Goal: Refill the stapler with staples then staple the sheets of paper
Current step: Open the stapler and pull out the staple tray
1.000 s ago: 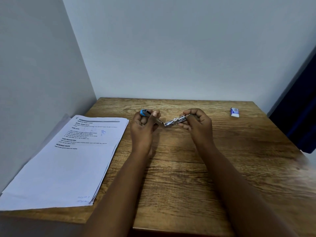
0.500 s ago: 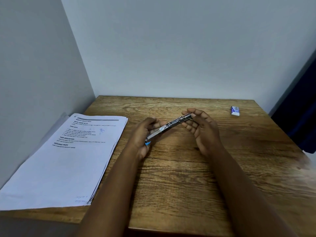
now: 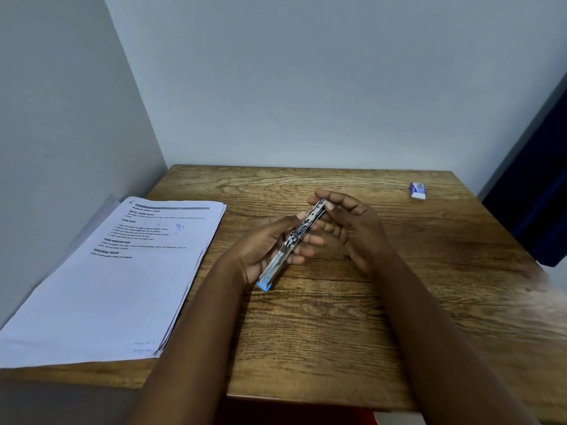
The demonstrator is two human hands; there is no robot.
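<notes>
Between both hands, opened stapler [image 3: 294,240] slanting far-right to near-left; left hand [image 3: 270,250] cradling, right hand [image 3: 349,222] pinching far tip.

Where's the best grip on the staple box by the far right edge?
Pinch the small staple box across its two long sides, coming from above. It lies flat on the table, clear all round, so the right hand, nearer to it, would likely suit.

I see soft, even, rather dim indoor light, faint shadows under my forearms on the bench [image 3: 337,317], smeared blur at its right edge, and wide-angle bending of walls.
</notes>
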